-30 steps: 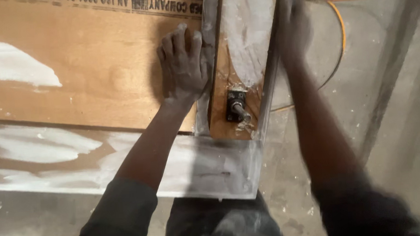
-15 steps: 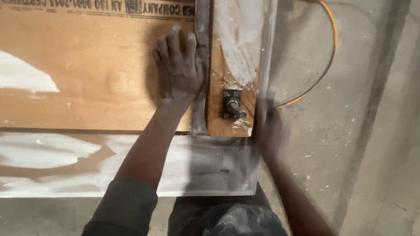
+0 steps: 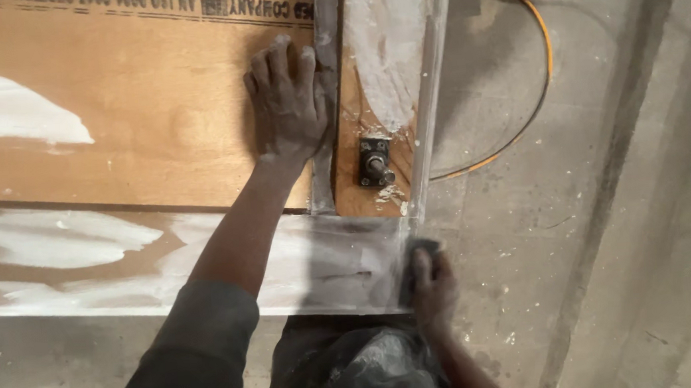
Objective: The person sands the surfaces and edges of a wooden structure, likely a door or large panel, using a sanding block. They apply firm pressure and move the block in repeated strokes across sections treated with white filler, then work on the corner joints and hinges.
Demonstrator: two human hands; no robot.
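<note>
My left hand (image 3: 288, 102) lies flat, fingers spread, on a brown plywood panel (image 3: 117, 120) beside a vertical strip smeared with white filler (image 3: 388, 47). My right hand (image 3: 435, 292) grips a small dark sanding pad (image 3: 419, 253) and presses it against the lower right corner of the frame, where the vertical strip meets a wide horizontal band covered with white filler (image 3: 85, 250). A dark metal pivot fitting (image 3: 375, 162) is screwed to the bare wood between my two hands.
The panel lies on a dusty grey concrete floor (image 3: 524, 231). An orange cable (image 3: 543, 62) curves across the floor to the right of the panel. A concrete step or ledge (image 3: 663, 158) runs along the right side. My knees are just below the panel's near edge.
My right hand has slid from the top of the vertical strip down its right edge to the lower corner. My left hand has stayed flat on the plywood.
</note>
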